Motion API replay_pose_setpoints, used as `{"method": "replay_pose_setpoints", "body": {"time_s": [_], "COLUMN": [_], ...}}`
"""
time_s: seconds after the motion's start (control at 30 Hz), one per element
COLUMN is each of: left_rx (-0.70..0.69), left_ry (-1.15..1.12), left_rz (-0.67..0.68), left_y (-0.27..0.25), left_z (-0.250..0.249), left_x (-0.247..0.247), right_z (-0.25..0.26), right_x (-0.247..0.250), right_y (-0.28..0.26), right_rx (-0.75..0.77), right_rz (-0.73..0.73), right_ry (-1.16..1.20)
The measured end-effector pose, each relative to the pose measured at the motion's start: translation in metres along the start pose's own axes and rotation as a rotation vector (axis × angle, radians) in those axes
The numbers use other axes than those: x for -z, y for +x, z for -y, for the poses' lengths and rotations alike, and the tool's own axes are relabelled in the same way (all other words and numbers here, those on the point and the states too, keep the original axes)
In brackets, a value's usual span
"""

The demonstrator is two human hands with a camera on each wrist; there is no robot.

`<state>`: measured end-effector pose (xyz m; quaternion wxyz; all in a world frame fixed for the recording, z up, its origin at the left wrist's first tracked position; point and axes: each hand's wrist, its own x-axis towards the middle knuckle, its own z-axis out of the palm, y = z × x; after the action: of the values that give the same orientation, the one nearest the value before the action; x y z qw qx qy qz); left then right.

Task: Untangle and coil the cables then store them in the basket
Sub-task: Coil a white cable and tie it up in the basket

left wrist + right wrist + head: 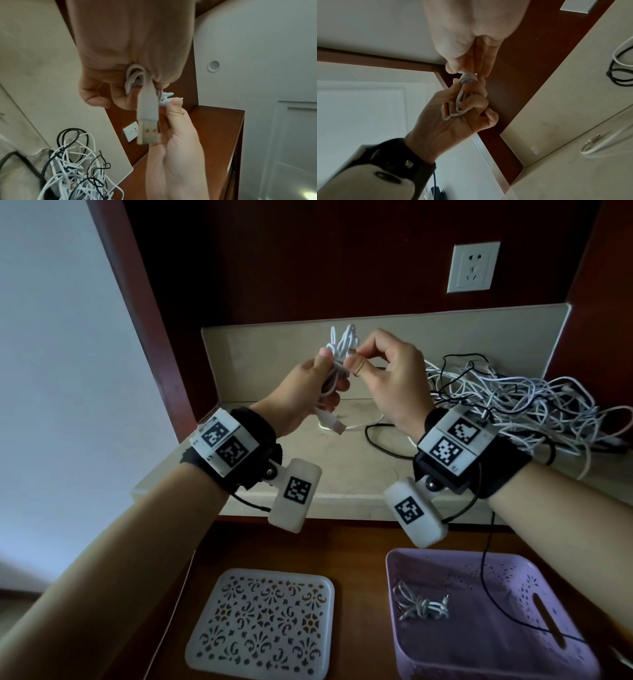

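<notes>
My left hand grips a coiled white USB cable above the beige shelf, its loops sticking out above the fist. The cable's USB plug hangs below the palm, and fills the middle of the left wrist view as the plug. My right hand pinches the cable's end at the top of the coil between thumb and forefinger. The right wrist view shows both hands meeting at the wound cable. The purple basket sits at lower right and holds one coiled grey cable.
A big tangle of white and black cables lies on the shelf behind my right wrist. A white perforated lid rests on the brown desk, left of the basket. A wall socket is on the back panel.
</notes>
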<state>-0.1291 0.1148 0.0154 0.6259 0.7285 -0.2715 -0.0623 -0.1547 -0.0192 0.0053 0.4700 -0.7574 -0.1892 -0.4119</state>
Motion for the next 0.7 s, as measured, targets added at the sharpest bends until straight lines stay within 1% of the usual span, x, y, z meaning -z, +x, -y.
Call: {"method": "replay_pose_setpoints", "body": {"time_s": [0.03,0.1,0.17,0.27,0.33,0.43,0.5,0.57,0.7], "left_rx": [-0.022,-0.048,-0.027,0.054,0.082,0.091,0.085,0.070,0.061], "left_ry": [0.029,0.013,-0.094,-0.322,-0.422,-0.483,-0.470,-0.377,-0.158], "left_rz": [-0.014,-0.021,0.015,0.139,0.197,0.202,0.170,0.087,-0.080], "left_y": [0.000,0.000,0.001,-0.002,-0.005,-0.008,-0.008,-0.005,-0.007], "left_z": [0.002,0.005,0.008,0.012,0.015,0.016,0.013,0.012,0.014], "left_x": [-0.001,-0.002,-0.003,-0.003,0.001,0.003,0.001,0.000,-0.007], "right_z": [-0.001,-0.003,-0.002,0.001,0.002,0.003,0.005,0.003,-0.006], "right_x": [-0.001,-0.002,-0.003,-0.004,-0.006,-0.007,-0.007,-0.008,-0.008], "right_y": [-0.002,-0.003,-0.003,-0.006,-0.008,-0.008,-0.007,-0.006,-0.009], "right_rx": [0.001,-0.050,-0.144,-0.291,-0.332,-0.358,-0.361,-0.323,-0.160], "right_rz": [-0.010,-0.036,-0.084,-0.126,-0.118,-0.110,-0.108,-0.089,-0.031], "right_ry": [0.011,0.075,0.194,0.390,0.444,0.458,0.450,0.371,0.045]}}
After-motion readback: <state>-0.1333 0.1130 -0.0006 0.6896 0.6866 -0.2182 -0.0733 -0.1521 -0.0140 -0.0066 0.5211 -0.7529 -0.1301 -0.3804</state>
